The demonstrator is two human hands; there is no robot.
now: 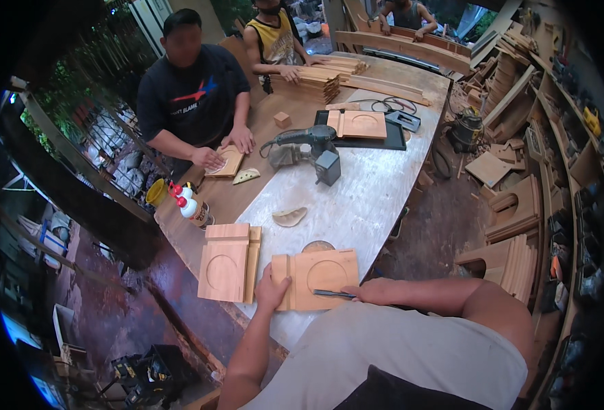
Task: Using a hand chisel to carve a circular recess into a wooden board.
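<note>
The chisel-like tool [332, 293] lies directly left of the right hand [371, 292], its long axis running almost straight across from that hand toward the left one. It crosses the near side of the wooden board [329, 275], with its tip by the near rim of the board's round recess; from this height it is hard to tell whether the tip bears on the wood or sits just above it. The right hand is the nearer one to that rim. Its grip is closed narrowly round the tool's handle, which the fingers mostly hide. The left hand [270, 290] has its grip on the board's left end, thumb over the top face and fingers along the outer edge.

The board lies flat near the close end of the surface [367, 212], its longer side running left to right. It is pale, warm-toned wood with a smooth face, a shallow circular recess right of centre and a straight groove across it toward the left end. The metal of the tool is dark, slim and straight.

Just left of the left hand, similar boards [223, 263] lie stacked, and a pale crescent-shaped piece [289, 217] rests farther up the surface.
</note>
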